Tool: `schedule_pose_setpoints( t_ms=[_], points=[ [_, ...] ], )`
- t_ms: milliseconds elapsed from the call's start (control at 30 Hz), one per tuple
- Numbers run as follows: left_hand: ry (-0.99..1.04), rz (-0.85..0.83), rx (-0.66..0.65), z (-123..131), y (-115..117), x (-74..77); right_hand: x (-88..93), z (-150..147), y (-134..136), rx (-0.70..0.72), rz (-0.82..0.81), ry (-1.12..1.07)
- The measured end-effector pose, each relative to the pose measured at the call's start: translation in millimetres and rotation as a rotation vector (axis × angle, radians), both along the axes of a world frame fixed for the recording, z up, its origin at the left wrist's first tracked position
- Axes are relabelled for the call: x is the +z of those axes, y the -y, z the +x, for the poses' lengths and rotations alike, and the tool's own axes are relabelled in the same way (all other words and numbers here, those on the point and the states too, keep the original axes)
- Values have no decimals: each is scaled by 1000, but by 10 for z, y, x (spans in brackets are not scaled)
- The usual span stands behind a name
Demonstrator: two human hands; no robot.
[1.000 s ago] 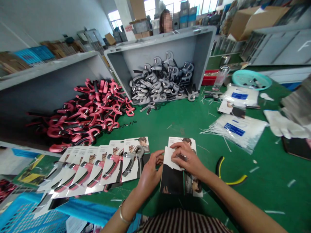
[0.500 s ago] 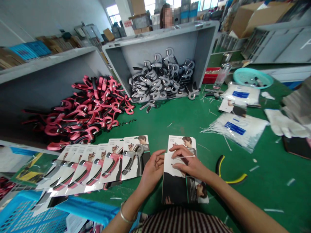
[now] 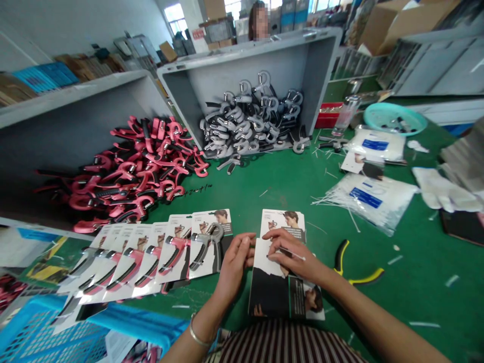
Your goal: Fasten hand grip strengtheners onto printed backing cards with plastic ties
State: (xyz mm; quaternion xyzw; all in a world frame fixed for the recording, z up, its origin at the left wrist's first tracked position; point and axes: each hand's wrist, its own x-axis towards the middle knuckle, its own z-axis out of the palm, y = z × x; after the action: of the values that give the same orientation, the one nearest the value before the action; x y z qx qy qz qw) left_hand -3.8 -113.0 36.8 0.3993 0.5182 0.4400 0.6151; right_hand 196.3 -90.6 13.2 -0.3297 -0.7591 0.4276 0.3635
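My right hand [image 3: 293, 254] pinches a thin white cable tie [image 3: 294, 255] against a white and black backing card [image 3: 269, 282] lying on the green table [image 3: 287, 191]. My left hand [image 3: 235, 262] grips that card's left edge with curled fingers. Under it lies a second printed card [image 3: 283, 221]. A row of several packed cards with hand grippers [image 3: 159, 257] fans out to the left of my left hand.
A pile of pink hand grippers [image 3: 139, 166] lies at the left, grey ones [image 3: 251, 126] in a tipped grey bin [image 3: 321, 65]. Bags of white ties [image 3: 365, 199], yellow-handled pliers [image 3: 357, 272], a teal bowl [image 3: 395, 121], white gloves [image 3: 442, 191], a blue crate [image 3: 34, 338]. A person stands behind the bin.
The top card slid slightly toward me. My right hand's fingers shifted along the tie; my left hand stayed at the card's left edge.
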Motion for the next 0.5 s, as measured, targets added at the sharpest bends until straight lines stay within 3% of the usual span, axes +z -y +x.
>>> schedule_pose_setpoints(
  t_ms=[200,267,400,500],
  points=[
    [-96,-36,-282,-73,-203,-16,93,69,-43,-2,77,121],
    [-33,-28,-183,-66,-232,-41,164,189,-86,-61,107,169],
    [69,-28,108,15,-154,-209,212,474,-171,-345,152,193],
    [116,-96,79,111,35,-438,75,538,-173,-413,153,186]
  ],
)
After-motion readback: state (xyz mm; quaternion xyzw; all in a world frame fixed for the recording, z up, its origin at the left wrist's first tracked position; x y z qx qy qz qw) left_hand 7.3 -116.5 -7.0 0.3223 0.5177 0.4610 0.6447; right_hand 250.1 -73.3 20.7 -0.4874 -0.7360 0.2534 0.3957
